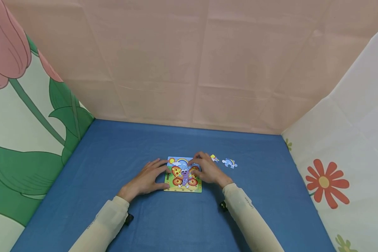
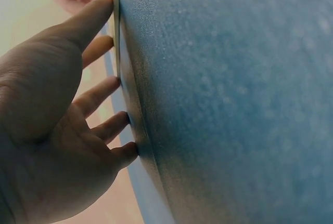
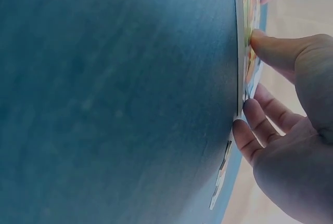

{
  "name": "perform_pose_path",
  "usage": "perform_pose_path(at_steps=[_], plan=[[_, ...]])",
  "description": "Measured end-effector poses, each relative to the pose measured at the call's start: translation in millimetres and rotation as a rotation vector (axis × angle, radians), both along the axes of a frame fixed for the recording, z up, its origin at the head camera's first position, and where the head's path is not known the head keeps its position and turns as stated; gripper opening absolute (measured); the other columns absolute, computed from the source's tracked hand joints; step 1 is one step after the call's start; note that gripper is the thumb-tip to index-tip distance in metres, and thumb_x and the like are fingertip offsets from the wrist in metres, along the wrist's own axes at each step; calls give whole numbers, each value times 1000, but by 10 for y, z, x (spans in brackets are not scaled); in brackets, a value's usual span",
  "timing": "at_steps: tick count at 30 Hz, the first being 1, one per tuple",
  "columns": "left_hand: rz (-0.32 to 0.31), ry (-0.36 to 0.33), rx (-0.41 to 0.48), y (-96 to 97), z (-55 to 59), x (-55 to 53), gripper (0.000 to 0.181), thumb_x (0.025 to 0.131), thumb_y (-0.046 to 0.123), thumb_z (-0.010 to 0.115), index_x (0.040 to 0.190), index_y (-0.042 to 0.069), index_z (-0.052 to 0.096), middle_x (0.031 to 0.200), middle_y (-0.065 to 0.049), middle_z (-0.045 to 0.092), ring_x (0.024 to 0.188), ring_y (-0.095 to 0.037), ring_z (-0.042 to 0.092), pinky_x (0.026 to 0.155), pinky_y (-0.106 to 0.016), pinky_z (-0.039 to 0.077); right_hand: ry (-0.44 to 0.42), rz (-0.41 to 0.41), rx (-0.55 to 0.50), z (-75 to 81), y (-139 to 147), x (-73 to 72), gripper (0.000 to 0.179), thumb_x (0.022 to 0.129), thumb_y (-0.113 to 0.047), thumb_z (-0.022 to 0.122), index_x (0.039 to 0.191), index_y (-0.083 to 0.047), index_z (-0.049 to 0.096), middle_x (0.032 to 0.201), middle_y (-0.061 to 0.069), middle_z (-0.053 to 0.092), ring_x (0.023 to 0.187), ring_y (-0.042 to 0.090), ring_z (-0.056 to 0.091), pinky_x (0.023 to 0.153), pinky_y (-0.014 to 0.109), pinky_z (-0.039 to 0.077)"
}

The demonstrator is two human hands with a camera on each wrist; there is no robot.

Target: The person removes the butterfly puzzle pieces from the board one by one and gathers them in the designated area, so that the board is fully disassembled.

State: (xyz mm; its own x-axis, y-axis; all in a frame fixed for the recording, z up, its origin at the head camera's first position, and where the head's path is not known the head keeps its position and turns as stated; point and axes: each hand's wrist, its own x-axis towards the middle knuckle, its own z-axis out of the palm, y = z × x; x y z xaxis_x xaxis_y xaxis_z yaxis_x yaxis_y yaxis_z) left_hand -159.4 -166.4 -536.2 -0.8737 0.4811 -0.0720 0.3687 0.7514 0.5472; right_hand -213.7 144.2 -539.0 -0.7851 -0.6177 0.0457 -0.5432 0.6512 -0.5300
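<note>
A flat jigsaw puzzle (image 1: 184, 180) with a butterfly picture lies on the blue table. My left hand (image 1: 149, 177) is at its left side, fingers spread, with the thumb on the near left corner and fingertips at the edge. In the left wrist view, the thumb (image 2: 99, 13) touches the thin board edge. My right hand (image 1: 208, 168) bends over the upper right of the puzzle, thumb and fingers set on either side of a puzzle piece (image 3: 248, 90) there. That piece shows a slightly raised edge in the right wrist view and is mostly hidden by the hand.
Two loose puzzle pieces lie to the right: a rainbow one (image 1: 229, 163) and a smaller yellow-and-white one (image 1: 214, 158), close to my right hand. Beyond the blue table (image 1: 138, 140) rises a beige cloth wall (image 1: 176, 70). Flower-printed sheets flank both sides.
</note>
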Motion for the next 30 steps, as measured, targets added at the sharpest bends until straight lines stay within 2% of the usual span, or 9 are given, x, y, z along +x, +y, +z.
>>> perform_pose_path(at_steps=[5, 10, 17, 30], plan=[[-2, -1, 3, -1, -10, -4, 46, 100, 41, 88, 139, 20, 75, 177, -22, 47, 169, -59, 30, 135, -81, 23, 3, -4, -4, -15, -3, 1, 39, 108, -15, 79, 147, -16, 76, 146, 17, 62, 128, 34, 57, 107, 56, 52], [1, -2, 6, -3, -7, -1, 46, 100, 41, 89, 138, 19, 74, 177, -22, 47, 170, -58, 30, 136, -81, 23, -37, -41, -15, -15, -13, -2, 58, 107, -18, 80, 161, -12, 62, 151, 16, 62, 135, 35, 57, 113, 57, 53], [1, -13, 2, 1, 1, 4, 46, 100, 39, 89, 139, 20, 74, 178, -21, 46, 170, -58, 29, 136, -81, 22, -73, -92, -4, -15, -25, -1, 57, 106, -23, 82, 158, -6, 64, 155, 14, 60, 138, 33, 56, 116, 55, 54], [4, -3, 0, -13, -3, 0, 46, 100, 39, 89, 139, 19, 75, 178, -21, 47, 170, -58, 29, 135, -82, 22, -98, -115, -18, -8, -19, 12, 54, 107, -22, 81, 157, -13, 63, 154, 14, 60, 141, 34, 55, 120, 58, 53]])
